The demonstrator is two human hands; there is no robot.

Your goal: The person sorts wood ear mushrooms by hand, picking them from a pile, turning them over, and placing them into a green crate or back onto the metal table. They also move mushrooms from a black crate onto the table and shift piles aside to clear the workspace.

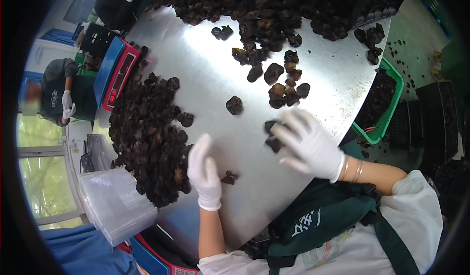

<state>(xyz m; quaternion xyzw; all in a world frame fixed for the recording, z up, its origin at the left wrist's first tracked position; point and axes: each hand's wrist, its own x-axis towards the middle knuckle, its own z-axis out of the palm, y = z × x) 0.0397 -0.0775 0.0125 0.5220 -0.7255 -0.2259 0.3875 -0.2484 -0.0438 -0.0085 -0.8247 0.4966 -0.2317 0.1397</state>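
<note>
My left hand (204,174), in a white glove, is open beside the right edge of a big heap of dark, wrinkled wood ear mushrooms (152,138). Its fingers stretch away from me and the thumb stands a little apart; I see nothing in it. A small dark scrap (229,178) lies just right of that wrist. My right hand (308,143), gloved too, is palm down with its fingers spread. Its fingertips lie over a couple of dark wood ear pieces (272,144), partly hidden under them. A single wood ear (234,105) sits on the metal table (215,79) between the hands.
A larger mushroom heap (274,6) covers the table's far side, with loose pieces (284,86) before it. At left are a red and blue scale (117,74) and clear plastic bags (115,201). A green crate (379,135) stands right. Two people (58,89) are beyond.
</note>
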